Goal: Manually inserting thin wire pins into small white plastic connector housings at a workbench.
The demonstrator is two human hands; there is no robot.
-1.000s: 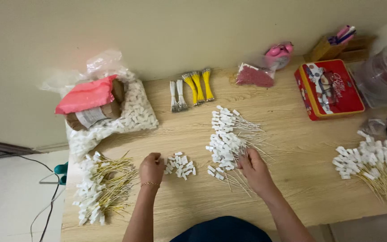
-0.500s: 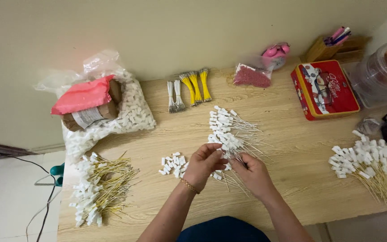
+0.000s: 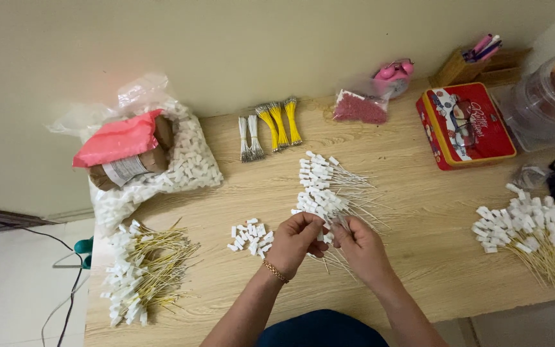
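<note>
White tag on a thin wire (image 3: 326, 226) pinched between left hand (image 3: 295, 241) and right hand (image 3: 360, 247), fingers narrow on it, near-centre of the bench (image 3: 419, 257), just below the white-wire pile (image 3: 325, 186). Best to grip close to the tag and keep the wire straight. Loose tags (image 3: 248, 236) left. Far left: clear bag (image 3: 181, 164), pink packet (image 3: 118, 138), white label. Far right: red rectangular tin (image 3: 467, 125).

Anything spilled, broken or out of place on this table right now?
Nothing stands out. The white-tipped wires and loose white caps lie in separate heaps on the table, and the bag of caps looks unspilled. Both hands meet over the middle heap.
</note>
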